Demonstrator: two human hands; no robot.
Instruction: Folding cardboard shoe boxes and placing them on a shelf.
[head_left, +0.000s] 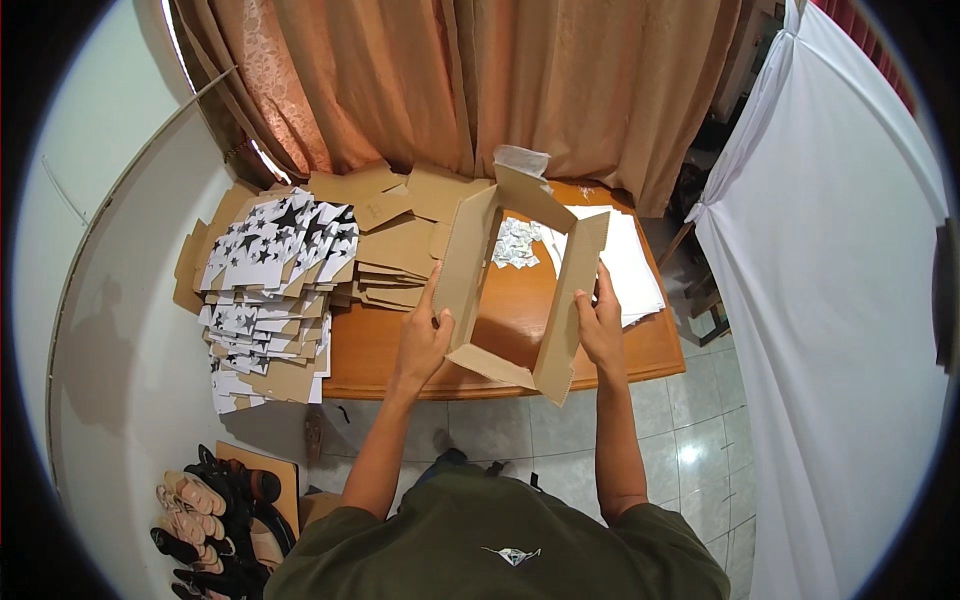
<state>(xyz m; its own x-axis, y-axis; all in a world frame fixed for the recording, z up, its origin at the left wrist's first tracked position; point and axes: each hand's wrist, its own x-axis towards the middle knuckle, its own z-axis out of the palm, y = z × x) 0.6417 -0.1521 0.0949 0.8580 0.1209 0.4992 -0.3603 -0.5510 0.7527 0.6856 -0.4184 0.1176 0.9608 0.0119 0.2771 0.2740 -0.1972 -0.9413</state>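
Note:
Above the front part of the wooden table, both my hands hold up a brown cardboard box (572,300), unfolded into an open frame with flaps at its ends. My left hand (424,338) grips its left wall, thumb on the near side. On the opposite wall, my right hand (600,322) is closed with the thumb pressed against the cardboard. Through the frame I see the tabletop and a heap of small white packets (517,243). To the right of the box lies a stack of white paper sheets (632,270).
Flat cardboard pieces (400,240) are piled on the wooden table (380,350). Left of them stands a tall stack of star-printed cardboard (265,250). Shoes (215,520) sit on the lower left. Brown curtains (380,80) hang behind; a white cloth (810,250) hangs right.

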